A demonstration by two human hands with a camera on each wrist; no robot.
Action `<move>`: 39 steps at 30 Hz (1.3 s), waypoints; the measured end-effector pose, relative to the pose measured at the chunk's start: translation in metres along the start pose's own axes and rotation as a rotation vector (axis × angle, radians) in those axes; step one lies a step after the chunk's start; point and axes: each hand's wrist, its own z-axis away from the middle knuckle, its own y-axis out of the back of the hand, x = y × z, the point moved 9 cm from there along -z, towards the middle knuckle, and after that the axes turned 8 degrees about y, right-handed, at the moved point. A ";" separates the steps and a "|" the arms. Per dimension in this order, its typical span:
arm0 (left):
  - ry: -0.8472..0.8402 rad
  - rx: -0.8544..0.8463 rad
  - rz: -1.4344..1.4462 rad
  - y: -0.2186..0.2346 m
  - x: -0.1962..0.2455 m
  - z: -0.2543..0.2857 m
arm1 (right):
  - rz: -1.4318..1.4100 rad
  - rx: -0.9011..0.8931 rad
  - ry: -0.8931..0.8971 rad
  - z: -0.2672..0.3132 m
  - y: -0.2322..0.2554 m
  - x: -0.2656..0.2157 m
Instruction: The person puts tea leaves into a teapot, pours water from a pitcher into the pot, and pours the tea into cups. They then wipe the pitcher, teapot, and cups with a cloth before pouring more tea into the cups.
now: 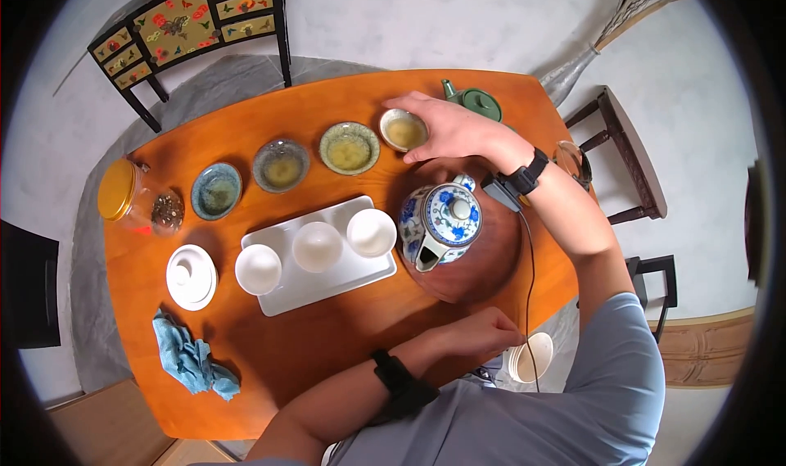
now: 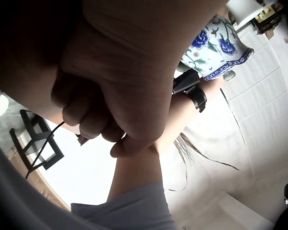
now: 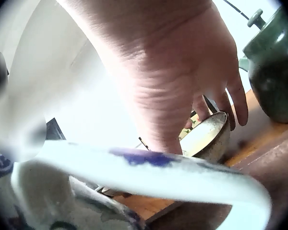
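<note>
W/ my R fingers (image 1: 403, 103) round the tea bowl (image 1: 385, 136) & L fingers (image 1: 501, 325) pinching the cord (image 1: 532, 261), a quick tilt'd spill tea (image 1: 403, 133), or my low R wrist'd clip the teapot handle (image 3: 134, 163).

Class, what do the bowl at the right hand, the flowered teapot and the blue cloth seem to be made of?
Bowl: glazed ceramic, perhaps stoneware, by its mottled outer wall.
Teapot: probably glazed porcelain, smooth and white with painted blue flowers.
Cloth: soft matt fabric, perhaps towelling, crumpled into folds.
</note>
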 end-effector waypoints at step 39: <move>0.027 0.026 -0.053 0.004 0.002 0.003 | 0.028 0.450 -0.681 0.292 0.167 0.001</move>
